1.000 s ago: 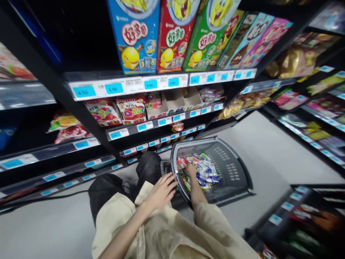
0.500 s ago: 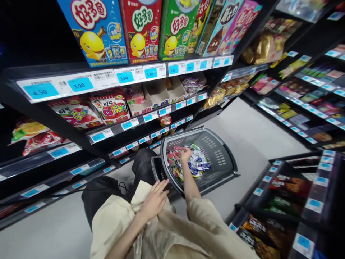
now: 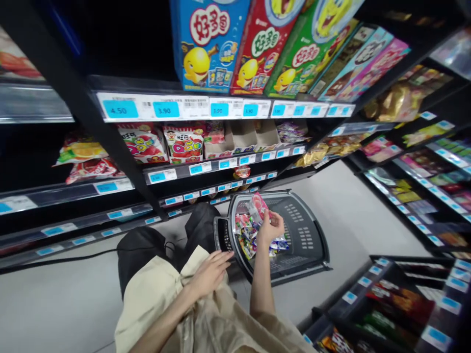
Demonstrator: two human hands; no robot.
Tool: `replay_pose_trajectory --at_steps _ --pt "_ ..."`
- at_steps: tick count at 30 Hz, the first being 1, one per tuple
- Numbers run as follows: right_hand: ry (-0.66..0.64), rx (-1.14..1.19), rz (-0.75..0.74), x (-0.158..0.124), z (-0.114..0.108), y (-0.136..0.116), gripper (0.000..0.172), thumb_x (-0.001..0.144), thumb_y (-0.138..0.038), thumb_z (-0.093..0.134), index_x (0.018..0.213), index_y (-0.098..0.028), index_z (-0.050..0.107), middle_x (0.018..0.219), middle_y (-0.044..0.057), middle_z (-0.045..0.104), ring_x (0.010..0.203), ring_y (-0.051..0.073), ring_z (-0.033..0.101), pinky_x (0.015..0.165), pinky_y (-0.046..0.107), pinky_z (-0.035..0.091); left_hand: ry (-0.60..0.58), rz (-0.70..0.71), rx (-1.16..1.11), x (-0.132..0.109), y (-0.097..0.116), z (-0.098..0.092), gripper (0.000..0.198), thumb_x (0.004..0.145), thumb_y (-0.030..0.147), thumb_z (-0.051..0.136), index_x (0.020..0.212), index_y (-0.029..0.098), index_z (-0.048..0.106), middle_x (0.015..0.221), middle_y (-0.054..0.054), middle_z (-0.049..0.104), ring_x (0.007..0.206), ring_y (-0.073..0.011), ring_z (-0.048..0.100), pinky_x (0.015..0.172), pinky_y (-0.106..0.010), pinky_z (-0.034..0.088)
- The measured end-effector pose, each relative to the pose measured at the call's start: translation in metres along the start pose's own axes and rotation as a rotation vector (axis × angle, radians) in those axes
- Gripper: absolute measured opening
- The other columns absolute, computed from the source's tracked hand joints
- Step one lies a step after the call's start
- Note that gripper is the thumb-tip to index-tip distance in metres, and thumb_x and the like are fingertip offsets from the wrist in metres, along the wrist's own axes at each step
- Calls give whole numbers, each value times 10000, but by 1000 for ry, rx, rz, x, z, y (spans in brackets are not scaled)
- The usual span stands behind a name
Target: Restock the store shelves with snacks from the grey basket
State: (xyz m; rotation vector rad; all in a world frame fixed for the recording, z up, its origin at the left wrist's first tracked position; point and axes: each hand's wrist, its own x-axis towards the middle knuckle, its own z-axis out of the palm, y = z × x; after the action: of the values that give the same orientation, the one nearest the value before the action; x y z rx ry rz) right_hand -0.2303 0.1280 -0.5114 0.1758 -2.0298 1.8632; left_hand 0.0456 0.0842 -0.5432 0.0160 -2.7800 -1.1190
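Note:
Over the grey shopping basket, my right hand is closed on a pink candy packet, which tilts up from its fingers. Beneath it, several small snack packets in pink, blue, white and yellow lie in a heap at the basket's near-left end. My left hand lies flat on my lap, its fingers stretched toward the basket's rim. Nothing shows in that hand. The basket's handle stands folded against the left side, close to my knee.
A shelf on the left bears gummy bags and open cardboard trays, with snack boxes above. Another rack stands at the lower right. Grey floor runs between the shelves, and a black cable crosses at left.
My right hand has risen from the heap in the basket, lifting the pink candy packet. My left hand stays on my lap. The view has shifted left.

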Motion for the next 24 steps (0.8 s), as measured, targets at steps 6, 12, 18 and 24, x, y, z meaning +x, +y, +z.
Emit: replay_pose_trajectory --at_steps 6,12,18,24 --pt "-245 232 200 -46 16 -58 418 702 -493 858 848 -194 605 727 -44 581 614 110 527 624 252 468 108 -34 -164 1 5 -5 338 1033 191 461 1301 233 662 1457 -62 658 1338 -180 610 1216 -403 407" --pt "-529 323 445 -116 28 -99 419 680 -458 878 846 -212 583 722 -65 561 611 103 530 597 224 444 770 -407 -183 -18 -6 -19 176 974 246 583 1146 232 614 1186 -87 659 1145 -225 659 1020 -400 558" --pt "-756 402 667 -189 26 -133 380 733 -424 848 928 -227 587 785 -42 600 670 115 593 613 222 489 993 -514 -138 -34 -19 -46 762 851 300 741 1528 258 394 1550 -156 452 1450 -316 475 1192 -513 434" --pt "-1148 518 628 -203 17 -150 342 824 -435 818 1006 -214 632 936 51 703 933 209 698 810 331 569 1142 -667 -597 -34 -23 -79 434 856 432 732 1192 160 682 1153 -127 773 1066 -289 735 1000 -447 566"
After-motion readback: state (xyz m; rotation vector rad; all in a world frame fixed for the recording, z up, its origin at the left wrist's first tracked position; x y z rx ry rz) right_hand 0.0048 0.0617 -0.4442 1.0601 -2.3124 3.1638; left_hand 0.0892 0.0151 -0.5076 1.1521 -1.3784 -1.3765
